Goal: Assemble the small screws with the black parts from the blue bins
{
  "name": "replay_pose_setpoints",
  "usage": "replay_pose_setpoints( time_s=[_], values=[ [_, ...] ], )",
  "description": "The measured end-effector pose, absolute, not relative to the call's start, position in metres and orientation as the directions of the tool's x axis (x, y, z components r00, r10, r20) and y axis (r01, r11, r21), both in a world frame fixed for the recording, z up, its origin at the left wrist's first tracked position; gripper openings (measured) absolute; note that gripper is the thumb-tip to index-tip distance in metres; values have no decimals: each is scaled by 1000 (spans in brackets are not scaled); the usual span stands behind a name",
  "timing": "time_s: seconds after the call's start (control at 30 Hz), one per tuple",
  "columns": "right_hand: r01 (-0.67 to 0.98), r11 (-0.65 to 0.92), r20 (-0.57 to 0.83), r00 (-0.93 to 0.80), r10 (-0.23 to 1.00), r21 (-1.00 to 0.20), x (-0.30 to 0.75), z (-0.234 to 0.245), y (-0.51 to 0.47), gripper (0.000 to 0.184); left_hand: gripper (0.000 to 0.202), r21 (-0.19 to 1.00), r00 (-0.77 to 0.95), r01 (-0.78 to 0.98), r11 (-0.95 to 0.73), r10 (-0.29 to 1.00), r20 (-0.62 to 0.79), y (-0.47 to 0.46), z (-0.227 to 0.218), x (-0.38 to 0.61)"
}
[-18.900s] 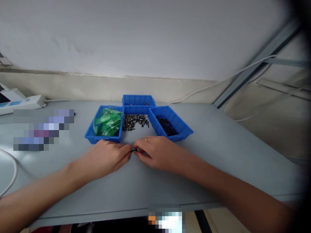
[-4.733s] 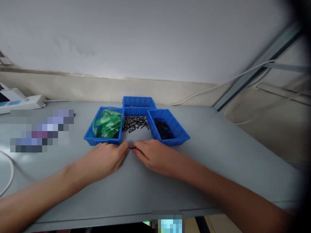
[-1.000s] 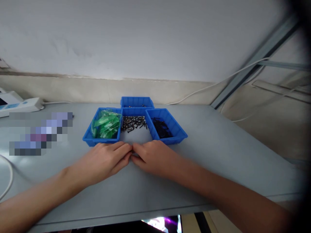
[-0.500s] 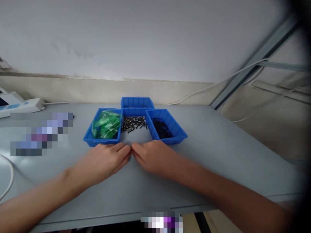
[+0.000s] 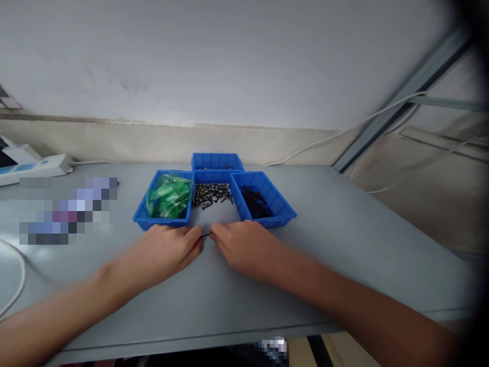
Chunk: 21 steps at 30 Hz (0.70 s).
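Observation:
My left hand (image 5: 168,251) and my right hand (image 5: 240,245) rest on the grey table (image 5: 336,239), fingertips facing each other. A small thin black part (image 5: 205,235) spans the gap between them, pinched at each end by the fingers of both hands. Just behind lies a loose pile of dark screws (image 5: 212,194) on the table. A blue bin (image 5: 162,220) holding green bags (image 5: 168,195) stands left of the pile, and a blue bin (image 5: 280,214) with black parts (image 5: 255,200) stands right of it.
A third blue bin (image 5: 217,161) stands behind the screws. A white power strip (image 5: 34,167) lies at the far left, with a white cable (image 5: 15,285) looping near the left edge. Another cable (image 5: 344,130) runs along the wall. The table's front edge is close to me.
Half a second ago my fingertips were pressed together; now they have drawn slightly apart, and the thin black part shows between them.

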State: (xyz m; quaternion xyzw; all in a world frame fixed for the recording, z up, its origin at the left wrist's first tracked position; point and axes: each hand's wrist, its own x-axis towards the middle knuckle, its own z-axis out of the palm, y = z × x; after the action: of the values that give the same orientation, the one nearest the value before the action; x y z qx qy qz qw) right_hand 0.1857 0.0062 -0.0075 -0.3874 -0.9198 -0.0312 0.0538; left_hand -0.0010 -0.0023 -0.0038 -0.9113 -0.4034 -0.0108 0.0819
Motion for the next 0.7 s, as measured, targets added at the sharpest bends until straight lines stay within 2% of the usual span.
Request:
replay_pose_setpoints(
  time_s=[0.4,0.7],
  values=[
    [702,711,185,-704,686,32,185,-11,8,9,22,-148,678,732,-665,733,54,-2,-6,-1],
    [705,708,196,-700,687,38,186,-14,8,12,23,-149,647,758,-635,762,39,-3,-2,-1]
  ],
)
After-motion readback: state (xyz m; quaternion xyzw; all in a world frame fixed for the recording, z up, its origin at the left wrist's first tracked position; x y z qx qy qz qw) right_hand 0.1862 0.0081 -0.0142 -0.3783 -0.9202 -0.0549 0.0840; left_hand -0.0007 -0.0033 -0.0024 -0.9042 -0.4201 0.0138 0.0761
